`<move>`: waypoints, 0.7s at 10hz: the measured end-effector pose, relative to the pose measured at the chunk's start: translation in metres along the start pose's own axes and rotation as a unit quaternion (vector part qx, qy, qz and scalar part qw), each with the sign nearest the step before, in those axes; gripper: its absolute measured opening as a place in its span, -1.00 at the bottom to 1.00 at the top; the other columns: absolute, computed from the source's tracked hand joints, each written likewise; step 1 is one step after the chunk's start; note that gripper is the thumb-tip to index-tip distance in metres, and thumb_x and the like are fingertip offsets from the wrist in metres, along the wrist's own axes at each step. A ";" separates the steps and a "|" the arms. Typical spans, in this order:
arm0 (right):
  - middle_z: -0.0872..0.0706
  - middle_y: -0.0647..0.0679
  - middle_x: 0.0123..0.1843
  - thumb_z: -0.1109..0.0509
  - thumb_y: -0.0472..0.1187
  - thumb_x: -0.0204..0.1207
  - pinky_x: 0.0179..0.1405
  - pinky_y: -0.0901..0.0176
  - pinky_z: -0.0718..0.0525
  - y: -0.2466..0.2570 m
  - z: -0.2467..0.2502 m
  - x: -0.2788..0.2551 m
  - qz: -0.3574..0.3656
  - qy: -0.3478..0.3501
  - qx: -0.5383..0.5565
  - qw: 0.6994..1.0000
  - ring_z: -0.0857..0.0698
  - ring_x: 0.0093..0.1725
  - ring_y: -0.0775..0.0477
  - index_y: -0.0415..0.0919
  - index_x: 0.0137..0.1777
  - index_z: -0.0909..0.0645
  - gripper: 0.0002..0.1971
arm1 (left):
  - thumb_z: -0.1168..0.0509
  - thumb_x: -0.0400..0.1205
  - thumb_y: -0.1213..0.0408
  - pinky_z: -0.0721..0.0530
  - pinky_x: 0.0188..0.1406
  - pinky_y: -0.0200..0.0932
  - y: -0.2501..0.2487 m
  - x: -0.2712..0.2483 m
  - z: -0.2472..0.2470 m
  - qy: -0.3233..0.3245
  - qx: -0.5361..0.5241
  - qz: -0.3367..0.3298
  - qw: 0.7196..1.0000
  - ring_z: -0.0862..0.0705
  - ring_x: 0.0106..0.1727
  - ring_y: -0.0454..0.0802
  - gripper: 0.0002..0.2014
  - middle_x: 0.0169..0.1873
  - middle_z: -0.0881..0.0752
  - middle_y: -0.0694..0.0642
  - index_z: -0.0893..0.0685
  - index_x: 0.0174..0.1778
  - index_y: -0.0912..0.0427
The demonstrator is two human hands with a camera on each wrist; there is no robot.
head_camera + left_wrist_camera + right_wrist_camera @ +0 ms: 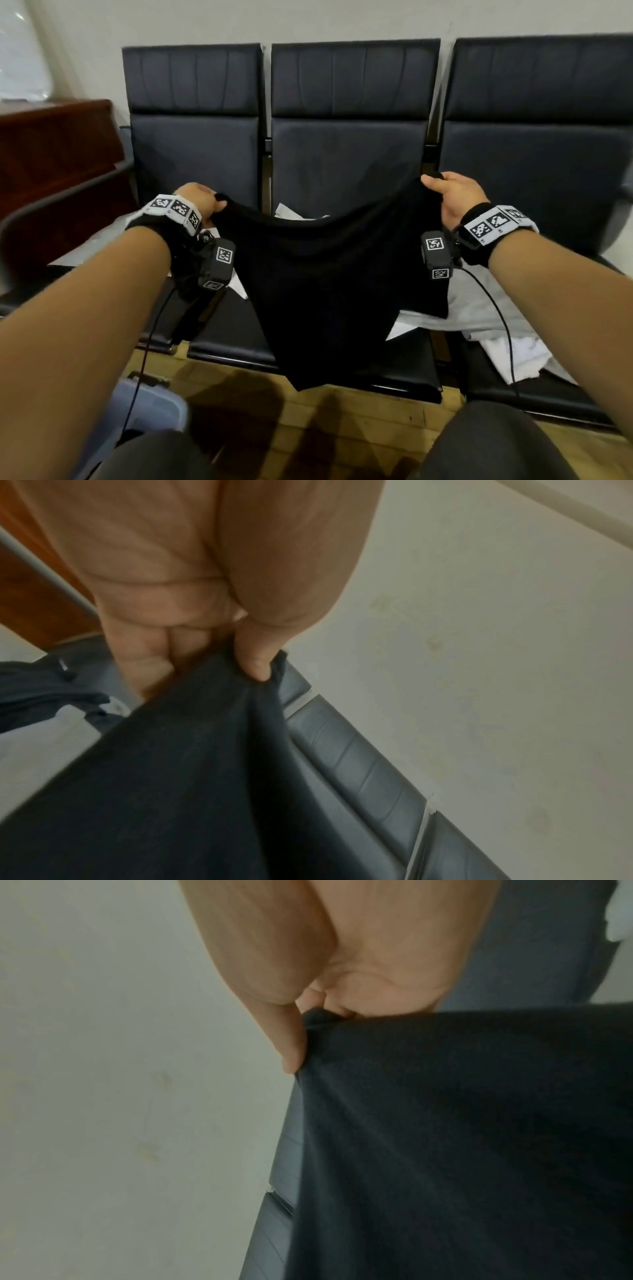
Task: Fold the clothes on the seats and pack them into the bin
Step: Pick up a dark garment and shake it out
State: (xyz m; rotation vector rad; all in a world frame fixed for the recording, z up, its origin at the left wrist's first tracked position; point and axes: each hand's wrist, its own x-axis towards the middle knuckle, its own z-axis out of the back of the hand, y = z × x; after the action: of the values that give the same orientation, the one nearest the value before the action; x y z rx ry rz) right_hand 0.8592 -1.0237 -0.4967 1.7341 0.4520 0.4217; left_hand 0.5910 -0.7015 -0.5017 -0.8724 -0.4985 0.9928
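A black garment [329, 291] hangs in the air in front of the middle seat [346, 161], stretched between both hands and sagging in the middle. My left hand [202, 204] pinches its left top corner; the left wrist view shows thumb and fingers [253, 664] closed on the black cloth [192, 777]. My right hand [452, 197] pinches the right top corner, with the thumb [291, 1047] pressed on the dark fabric [462, 1137]. The garment's lower end dangles past the seat's front edge. A pale blue bin [150, 407] sits on the floor at lower left.
Light grey and white clothes [486, 318] lie on the right seat, and more pale cloth [294, 212] shows behind the black garment. Three dark seats stand against a pale wall. A brown wooden cabinet [54, 161] stands left. My knees [496, 445] are at the bottom.
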 end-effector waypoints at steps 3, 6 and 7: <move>-0.72 -0.20 -0.15 -0.53 -0.35 0.43 0.14 -0.40 -0.70 0.091 0.029 0.014 0.080 -0.025 -0.041 0.996 -0.78 -0.09 -0.24 -0.13 -0.14 -0.57 -0.82 | -0.43 0.41 0.13 -0.71 0.17 0.24 -0.076 0.020 0.068 -0.042 -0.060 -0.068 0.995 -0.71 0.05 0.21 -0.47 0.08 -0.68 0.17 -0.61 0.32 0.18; -0.80 -0.17 -0.01 -0.59 -0.37 0.35 0.31 -0.30 -0.64 0.106 0.051 0.027 0.053 0.031 -0.251 0.966 -0.75 0.21 -0.30 -0.06 -0.18 -0.85 -0.83 | -0.59 0.39 0.11 -0.67 -0.06 -0.08 -0.101 -0.035 0.074 0.008 0.057 -0.140 0.989 -0.69 -0.14 0.07 -0.74 -0.14 -0.75 0.10 -0.77 -0.02 -0.05; -0.78 -0.26 -0.06 -0.49 -0.52 0.43 0.21 -0.18 -0.72 0.105 0.048 0.021 0.044 0.036 -0.316 0.947 -0.77 0.09 -0.28 -0.16 -0.17 -0.78 -0.77 | -0.54 0.46 0.30 -0.53 0.14 -0.20 -0.095 -0.036 0.073 -0.026 0.199 -0.168 0.965 -0.69 0.11 0.06 -0.64 0.04 -0.75 0.09 -0.75 0.18 0.03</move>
State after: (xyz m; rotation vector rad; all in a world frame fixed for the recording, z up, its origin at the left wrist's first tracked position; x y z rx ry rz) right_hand 0.9090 -1.0734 -0.4033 1.1187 0.2501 0.6181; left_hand 0.5704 -0.7295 -0.3812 -0.3857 -0.4530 0.7665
